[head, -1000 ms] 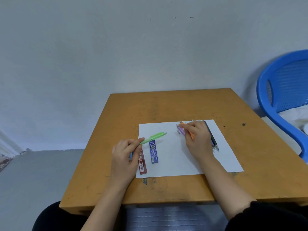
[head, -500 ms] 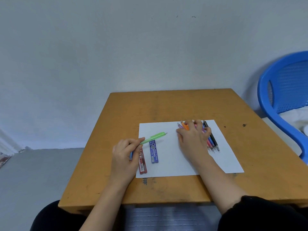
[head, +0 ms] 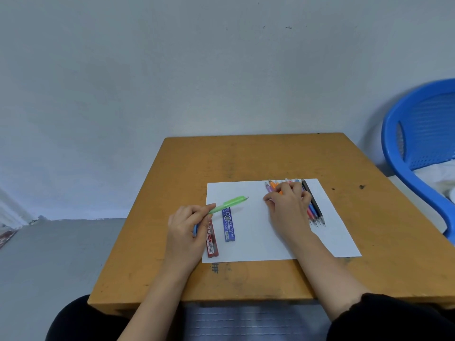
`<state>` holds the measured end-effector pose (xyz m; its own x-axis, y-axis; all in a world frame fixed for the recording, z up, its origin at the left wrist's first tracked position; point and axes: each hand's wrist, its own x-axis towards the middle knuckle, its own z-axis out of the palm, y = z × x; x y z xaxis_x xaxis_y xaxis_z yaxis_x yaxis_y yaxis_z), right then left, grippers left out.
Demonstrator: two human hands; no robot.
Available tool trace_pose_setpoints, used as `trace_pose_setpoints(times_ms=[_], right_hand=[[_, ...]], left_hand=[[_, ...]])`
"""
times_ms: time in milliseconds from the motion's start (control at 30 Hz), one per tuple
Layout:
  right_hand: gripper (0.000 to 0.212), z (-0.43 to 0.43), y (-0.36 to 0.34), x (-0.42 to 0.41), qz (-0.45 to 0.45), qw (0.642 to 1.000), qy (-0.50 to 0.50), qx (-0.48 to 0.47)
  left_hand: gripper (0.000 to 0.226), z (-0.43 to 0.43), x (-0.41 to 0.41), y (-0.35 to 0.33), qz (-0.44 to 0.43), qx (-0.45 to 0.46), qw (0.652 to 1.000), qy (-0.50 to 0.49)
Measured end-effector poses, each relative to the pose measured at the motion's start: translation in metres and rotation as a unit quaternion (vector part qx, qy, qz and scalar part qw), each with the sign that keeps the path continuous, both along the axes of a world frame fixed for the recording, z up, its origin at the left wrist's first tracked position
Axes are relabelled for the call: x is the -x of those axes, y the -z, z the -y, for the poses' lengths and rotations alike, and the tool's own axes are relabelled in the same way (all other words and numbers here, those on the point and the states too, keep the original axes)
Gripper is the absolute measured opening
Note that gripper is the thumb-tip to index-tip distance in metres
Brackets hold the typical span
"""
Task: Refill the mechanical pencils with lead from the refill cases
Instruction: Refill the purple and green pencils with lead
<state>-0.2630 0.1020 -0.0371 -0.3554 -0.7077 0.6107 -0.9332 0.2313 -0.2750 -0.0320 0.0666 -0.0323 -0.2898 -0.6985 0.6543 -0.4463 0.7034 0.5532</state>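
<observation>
Grip on the left first: the left hand is closed round the green pencil, its barrel slanting up and away over the blue refill case. The red refill case lies just beside the blue one, far end hidden by that hand. Now the right hand, draped across the row of pencils; pinching one or only pressing, can't tell. Everything sits on a white sheet on the counter. The pencils look light, stiff and slick, likely to roll, so hold mid-barrel. Leads should be brittle; take a case by its flat sides.
</observation>
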Motion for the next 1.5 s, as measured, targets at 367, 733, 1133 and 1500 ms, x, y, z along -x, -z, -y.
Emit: trace_pose_setpoints(times_ms=[367, 733, 1133, 1500], right_hand=[[0.011, -0.005, -0.003, -0.006, 0.043, 0.991, -0.125, 0.037], [0.035, -0.026, -0.028, 0.006, 0.204, 0.968, -0.141, 0.034], [0.025, -0.033, -0.066, 0.007, 0.205, 0.934, -0.159, -0.247], [0.038, -0.034, -0.056, -0.007, 0.103, 0.917, -0.015, -0.385]], left_hand=[[0.028, 0.002, -0.001, 0.003, -0.001, -0.004, 1.0, 0.004], [0.029, 0.001, 0.0, 0.002, 0.004, -0.007, 1.0, 0.001], [0.026, 0.001, 0.0, 0.001, 0.001, -0.014, 1.0, 0.005], [0.034, 0.001, 0.0, 0.002, 0.001, -0.004, 1.0, -0.002]])
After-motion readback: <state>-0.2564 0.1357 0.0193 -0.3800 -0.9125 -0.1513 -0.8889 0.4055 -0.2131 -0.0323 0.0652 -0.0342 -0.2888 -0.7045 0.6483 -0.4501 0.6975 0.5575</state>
